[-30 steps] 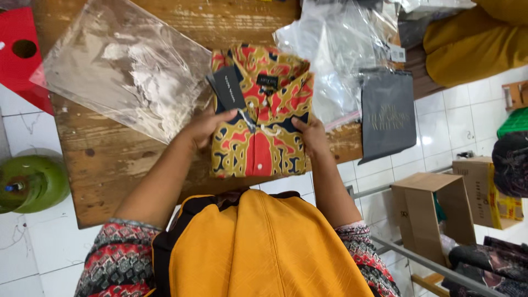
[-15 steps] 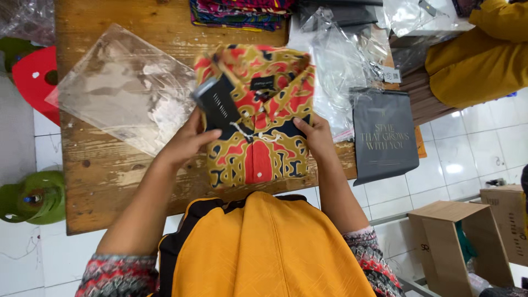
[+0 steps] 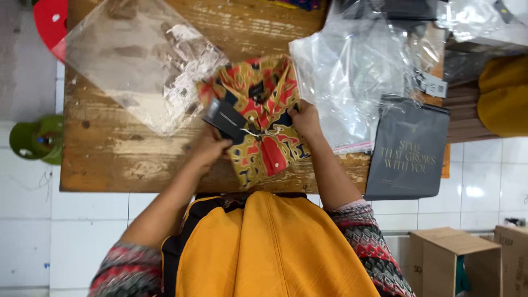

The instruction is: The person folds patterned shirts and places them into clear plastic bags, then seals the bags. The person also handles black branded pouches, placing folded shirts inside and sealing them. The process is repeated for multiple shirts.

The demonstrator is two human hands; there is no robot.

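Note:
A folded shirt (image 3: 258, 118) with a red, yellow and black batik pattern lies on the wooden table (image 3: 110, 159), collar away from me. A black hang tag (image 3: 225, 116) rests on its left side. My left hand (image 3: 212, 148) grips the shirt's lower left edge by the tag. My right hand (image 3: 305, 118) holds the shirt's right edge. The shirt is narrower and bunched between both hands.
A clear plastic bag (image 3: 140, 60) lies at the table's upper left, more clear bags (image 3: 357, 77) at the right. A dark grey pouch (image 3: 410, 148) hangs over the right edge. Green gas cylinder (image 3: 36, 140), red stool (image 3: 49, 22), cardboard boxes (image 3: 445, 261) stand on the floor.
Both hands have pushed the shirt's sides inward, so it looks narrower and tilted. The view has shifted, bringing the table's left edge and the green cylinder further in.

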